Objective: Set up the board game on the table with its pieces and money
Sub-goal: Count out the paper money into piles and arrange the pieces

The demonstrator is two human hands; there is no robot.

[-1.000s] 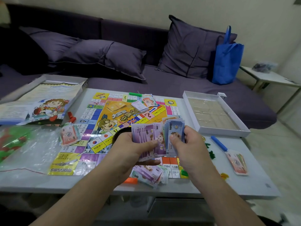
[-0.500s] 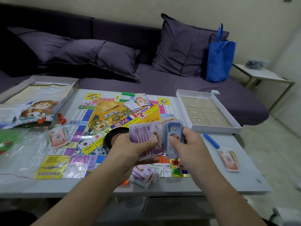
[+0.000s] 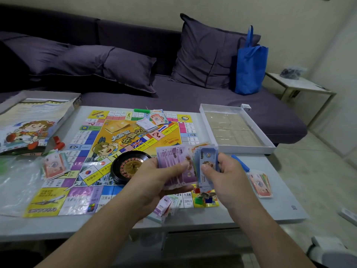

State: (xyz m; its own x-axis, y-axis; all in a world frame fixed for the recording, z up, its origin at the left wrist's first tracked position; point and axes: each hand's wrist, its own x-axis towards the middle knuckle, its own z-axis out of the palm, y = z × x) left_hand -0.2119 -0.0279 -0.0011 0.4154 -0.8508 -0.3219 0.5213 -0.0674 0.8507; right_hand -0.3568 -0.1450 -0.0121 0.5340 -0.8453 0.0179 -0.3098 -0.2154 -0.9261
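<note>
Here the left hand (image 3: 154, 178) pinches the purple notes (image 3: 173, 163) while the right hand (image 3: 226, 176) grips the blue notes (image 3: 207, 161); sorting goes best by peeling off one colour at a time onto the surface (image 3: 280, 190).

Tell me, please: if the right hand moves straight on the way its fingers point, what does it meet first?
The right hand points left, so it would probably first meet the left hand, which holds the purple notes. Depth is unclear.

Bare counter (image 3: 280, 206) lies open right of the board (image 3: 123, 151), between the white tray (image 3: 268, 147) and the near edge; the roulette wheel (image 3: 127, 167) and loose notes (image 3: 260, 182) obstruct elsewhere.
</note>
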